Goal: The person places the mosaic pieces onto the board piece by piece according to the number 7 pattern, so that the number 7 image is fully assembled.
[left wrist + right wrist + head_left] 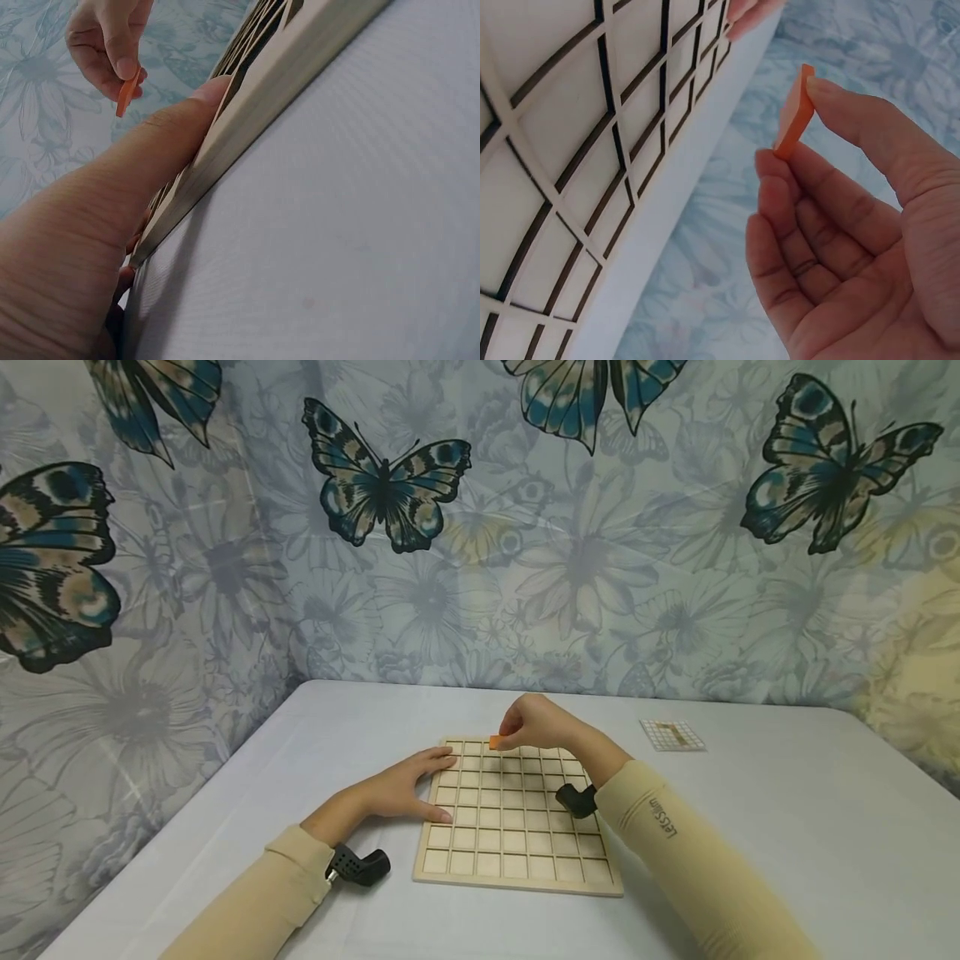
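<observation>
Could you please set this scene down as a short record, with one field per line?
left hand: rests at the board's left edge, thumb touching the rim
right hand: pinches the orange tile between thumb and fingers
orange tile: held clear of the board
board: pale, divided into square cells, flat on the table
table: covered in white
gridded card: small, beyond the board to the right
backdrop: butterflies and flowers

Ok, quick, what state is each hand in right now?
Left hand: open, touching the wooden grid board.
Right hand: closed, holding an orange tile.
</observation>
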Action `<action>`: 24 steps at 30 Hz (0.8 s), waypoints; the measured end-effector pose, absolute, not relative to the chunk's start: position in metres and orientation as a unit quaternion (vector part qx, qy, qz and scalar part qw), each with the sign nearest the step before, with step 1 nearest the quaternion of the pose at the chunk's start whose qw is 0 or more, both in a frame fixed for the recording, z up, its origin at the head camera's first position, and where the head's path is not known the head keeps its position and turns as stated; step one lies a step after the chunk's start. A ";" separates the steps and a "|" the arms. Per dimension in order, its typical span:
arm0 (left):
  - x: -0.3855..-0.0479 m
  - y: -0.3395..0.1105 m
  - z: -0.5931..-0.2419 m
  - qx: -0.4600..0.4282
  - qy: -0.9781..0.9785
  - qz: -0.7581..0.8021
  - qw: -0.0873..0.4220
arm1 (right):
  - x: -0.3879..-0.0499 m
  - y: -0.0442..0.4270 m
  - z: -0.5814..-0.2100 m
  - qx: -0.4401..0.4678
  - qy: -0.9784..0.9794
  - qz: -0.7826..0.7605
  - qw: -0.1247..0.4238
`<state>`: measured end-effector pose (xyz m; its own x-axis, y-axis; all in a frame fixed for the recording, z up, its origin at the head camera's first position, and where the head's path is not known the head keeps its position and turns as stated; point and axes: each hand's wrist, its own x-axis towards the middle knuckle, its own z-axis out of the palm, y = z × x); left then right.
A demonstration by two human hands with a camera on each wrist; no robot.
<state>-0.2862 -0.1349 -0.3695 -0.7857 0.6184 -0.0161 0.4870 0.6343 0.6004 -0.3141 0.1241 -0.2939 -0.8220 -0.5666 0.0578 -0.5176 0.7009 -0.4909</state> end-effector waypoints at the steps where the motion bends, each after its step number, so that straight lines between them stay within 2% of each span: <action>1: -0.286 -0.135 -0.370 0.308 0.898 0.295 0.111 | -0.316 0.123 -0.294 -0.292 0.922 -0.250 0.054; 7: -0.286 -0.135 -0.368 0.309 0.898 0.293 0.113 | -0.323 0.116 -0.299 -0.289 0.926 -0.230 0.078; 14: -0.286 -0.136 -0.368 0.307 0.898 0.294 0.112 | -0.324 0.108 -0.303 -0.311 0.931 -0.176 0.077; 24: -0.285 -0.135 -0.368 0.305 0.898 0.296 0.114 | -0.324 0.099 -0.304 -0.293 0.938 -0.160 0.089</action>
<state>-0.2852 -0.1353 -0.3679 -0.7877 0.6156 -0.0228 0.4810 0.6378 0.6015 -0.3237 0.0985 -0.3044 -0.8122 -0.5787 -0.0741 -0.5215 0.7771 -0.3523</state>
